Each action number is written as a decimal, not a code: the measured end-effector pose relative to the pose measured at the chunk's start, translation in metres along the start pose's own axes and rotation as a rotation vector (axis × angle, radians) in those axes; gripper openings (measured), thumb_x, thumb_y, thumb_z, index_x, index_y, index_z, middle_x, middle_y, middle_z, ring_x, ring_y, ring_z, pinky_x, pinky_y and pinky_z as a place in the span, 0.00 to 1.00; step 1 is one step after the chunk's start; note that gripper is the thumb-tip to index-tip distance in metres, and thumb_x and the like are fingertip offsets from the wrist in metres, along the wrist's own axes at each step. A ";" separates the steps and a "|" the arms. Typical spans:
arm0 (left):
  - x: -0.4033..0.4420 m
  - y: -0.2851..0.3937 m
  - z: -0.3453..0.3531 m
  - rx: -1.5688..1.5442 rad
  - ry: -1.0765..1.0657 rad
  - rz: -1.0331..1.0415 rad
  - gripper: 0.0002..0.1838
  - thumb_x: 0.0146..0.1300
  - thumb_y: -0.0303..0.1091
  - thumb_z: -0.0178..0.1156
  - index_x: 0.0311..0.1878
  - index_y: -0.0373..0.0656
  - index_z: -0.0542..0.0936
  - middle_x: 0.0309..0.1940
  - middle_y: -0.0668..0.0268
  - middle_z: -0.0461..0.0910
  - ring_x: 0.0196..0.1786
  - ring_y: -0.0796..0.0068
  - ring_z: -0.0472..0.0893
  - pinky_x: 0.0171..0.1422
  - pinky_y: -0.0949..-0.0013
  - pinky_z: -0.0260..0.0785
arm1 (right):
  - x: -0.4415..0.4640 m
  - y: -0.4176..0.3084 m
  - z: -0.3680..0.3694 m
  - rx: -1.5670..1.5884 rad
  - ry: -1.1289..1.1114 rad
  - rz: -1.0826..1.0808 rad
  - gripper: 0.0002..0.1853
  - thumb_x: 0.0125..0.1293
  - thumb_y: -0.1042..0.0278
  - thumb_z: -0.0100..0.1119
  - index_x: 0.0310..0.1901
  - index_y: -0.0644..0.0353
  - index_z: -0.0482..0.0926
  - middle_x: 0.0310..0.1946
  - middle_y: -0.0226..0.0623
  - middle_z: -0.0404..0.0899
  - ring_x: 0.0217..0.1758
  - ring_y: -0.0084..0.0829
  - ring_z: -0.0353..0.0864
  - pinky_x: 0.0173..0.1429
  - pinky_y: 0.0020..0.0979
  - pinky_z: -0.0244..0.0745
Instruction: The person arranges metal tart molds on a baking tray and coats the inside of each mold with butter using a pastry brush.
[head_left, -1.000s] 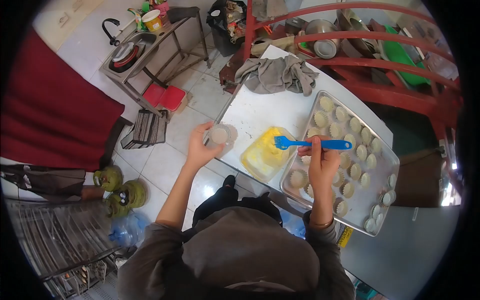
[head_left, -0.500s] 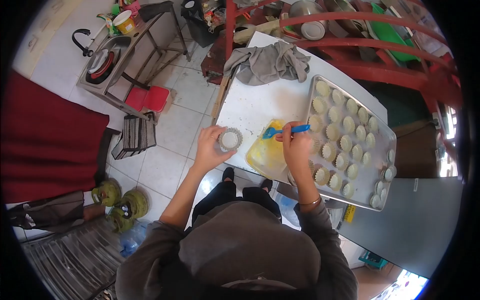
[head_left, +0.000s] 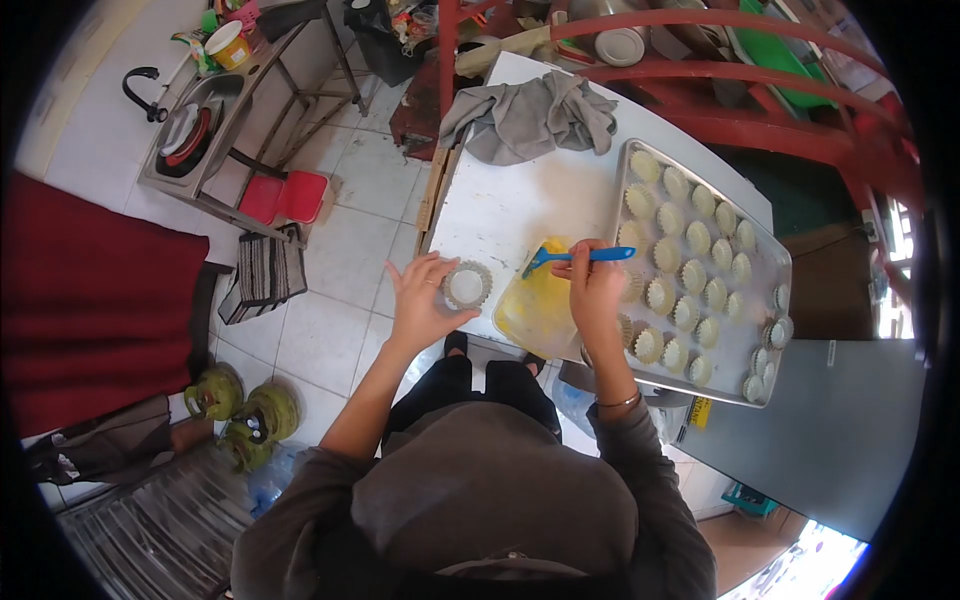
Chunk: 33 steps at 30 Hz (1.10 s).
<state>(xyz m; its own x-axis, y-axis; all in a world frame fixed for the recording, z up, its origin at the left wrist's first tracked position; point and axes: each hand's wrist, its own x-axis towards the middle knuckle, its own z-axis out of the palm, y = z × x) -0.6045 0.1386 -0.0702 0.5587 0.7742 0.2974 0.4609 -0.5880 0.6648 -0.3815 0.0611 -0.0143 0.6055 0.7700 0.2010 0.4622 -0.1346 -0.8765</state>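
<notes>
1. One blue brush [head_left: 612, 254] is pinched by its handle between the thumb and fingers of my right hand [head_left: 597, 300], probably gripped this close to its head for control.
2. My left hand [head_left: 412, 305] pinches a fluted mould [head_left: 467, 286] at its left rim between thumb and finger, the other fingers fanned out; I take it that this leaves the mould's opening uncovered. I cannot tell whether its base touches the table.
3. Between my hands, the shallow container [head_left: 520, 318] smeared with yellow stuff sits on the near edge, within reach of the brush, whose head points left over it. Whether the bristles touch, I cannot tell.
4. Just right of it, a metal tray [head_left: 765, 265] carries rows of more moulds [head_left: 693, 273], seemingly spaced so each can be grasped singly.
5. At the far end of the white table [head_left: 495, 210], a crumpled grey cloth [head_left: 540, 120] lies, perhaps pushed there for working room.
</notes>
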 end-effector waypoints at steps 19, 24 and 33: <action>0.001 0.003 0.001 -0.133 0.017 -0.031 0.38 0.37 0.37 0.74 0.55 0.46 0.70 0.52 0.64 0.74 0.57 0.63 0.72 0.69 0.32 0.21 | 0.047 -0.034 -0.046 0.223 -0.092 0.292 0.22 0.69 0.57 0.52 0.33 0.77 0.72 0.21 0.45 0.78 0.25 0.35 0.85 0.28 0.28 0.82; -0.001 0.006 0.003 -0.094 0.027 -0.046 0.40 0.36 0.39 0.75 0.58 0.47 0.70 0.52 0.61 0.75 0.59 0.61 0.71 0.69 0.32 0.22 | 0.040 -0.018 -0.060 0.393 0.066 0.369 0.22 0.69 0.55 0.51 0.33 0.73 0.72 0.22 0.45 0.77 0.24 0.36 0.84 0.27 0.29 0.82; 0.002 0.014 0.000 -0.236 0.111 -0.005 0.36 0.35 0.36 0.75 0.52 0.47 0.72 0.50 0.60 0.74 0.60 0.61 0.71 0.70 0.35 0.27 | 0.006 -0.041 -0.066 0.662 0.127 0.256 0.19 0.71 0.57 0.48 0.34 0.69 0.71 0.26 0.44 0.77 0.28 0.35 0.83 0.34 0.31 0.82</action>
<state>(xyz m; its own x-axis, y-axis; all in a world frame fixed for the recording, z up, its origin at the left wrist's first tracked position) -0.5976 0.1318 -0.0602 0.4719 0.8055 0.3585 0.2828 -0.5234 0.8038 -0.3542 0.0303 0.0516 0.7316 0.6810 -0.0321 -0.1696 0.1361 -0.9761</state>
